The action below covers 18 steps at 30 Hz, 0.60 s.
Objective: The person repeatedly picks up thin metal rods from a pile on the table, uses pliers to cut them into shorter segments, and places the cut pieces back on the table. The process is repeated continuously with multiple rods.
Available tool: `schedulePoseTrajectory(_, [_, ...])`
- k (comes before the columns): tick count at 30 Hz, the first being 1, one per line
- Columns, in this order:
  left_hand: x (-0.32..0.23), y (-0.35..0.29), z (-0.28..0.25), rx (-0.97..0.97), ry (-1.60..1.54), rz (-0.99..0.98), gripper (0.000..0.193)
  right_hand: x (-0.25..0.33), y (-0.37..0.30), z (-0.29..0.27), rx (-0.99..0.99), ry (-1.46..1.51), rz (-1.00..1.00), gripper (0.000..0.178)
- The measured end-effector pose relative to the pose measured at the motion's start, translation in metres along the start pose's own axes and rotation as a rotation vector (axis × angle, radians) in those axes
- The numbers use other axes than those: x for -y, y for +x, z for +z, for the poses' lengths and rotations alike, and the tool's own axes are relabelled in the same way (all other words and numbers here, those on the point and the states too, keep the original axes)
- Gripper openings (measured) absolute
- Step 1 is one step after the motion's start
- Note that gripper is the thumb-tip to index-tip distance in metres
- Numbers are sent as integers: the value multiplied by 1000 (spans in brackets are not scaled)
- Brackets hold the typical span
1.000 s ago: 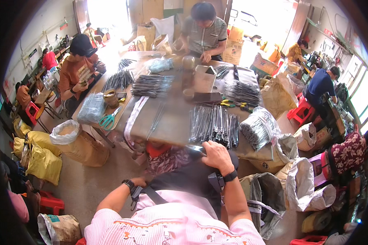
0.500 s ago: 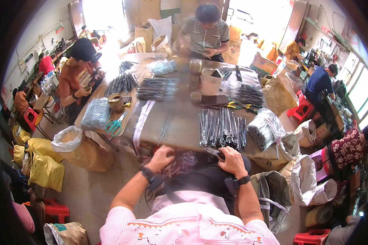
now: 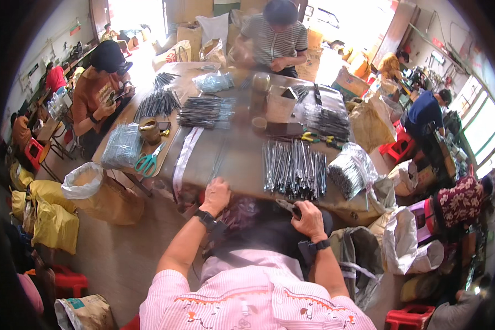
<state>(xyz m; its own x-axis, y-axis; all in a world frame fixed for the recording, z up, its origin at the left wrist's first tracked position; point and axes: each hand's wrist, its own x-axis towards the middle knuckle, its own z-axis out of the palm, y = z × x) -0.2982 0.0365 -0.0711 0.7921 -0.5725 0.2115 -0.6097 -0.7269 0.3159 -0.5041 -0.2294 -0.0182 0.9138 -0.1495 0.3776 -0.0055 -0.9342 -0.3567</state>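
Two bare hands at the near table edge, head view. Right hand [image 3: 309, 220] wrapped round pliers [image 3: 285, 205], nose pointing up and left, above the lap by the edge. Left hand [image 3: 217, 197] with fingers curled, just below a few thin strips [image 3: 219, 160] lying on the table [image 3: 245, 159]; cannot tell whether it pinches one. Containers: clear plastic bag [image 3: 351, 170] right of a pile of dark strips [image 3: 295, 169], packed with more strips, ends showing. Pale box [image 3: 276, 111] beyond the pile, dark flat piece at its mouth. Brown pot [image 3: 148, 133] near turquoise scissors [image 3: 148, 160]; contents too small to tell. Floor, left: tan sack [image 3: 113, 201], white liner folded over its rim, tan inside. Floor, right: grey sack [image 3: 363, 239] gaping beside the right forearm, interior dark, contents unclear.
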Motion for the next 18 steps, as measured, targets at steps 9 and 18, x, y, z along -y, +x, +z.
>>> schedulePoseTrajectory(9, [28,41,2,-184,64,-489,38,-42,-7,16,-87,87,-29,31])
schedulePoseTrajectory(18, [52,53,7,-174,-13,-464,24,-57,-30,40,-206,150,131,32])
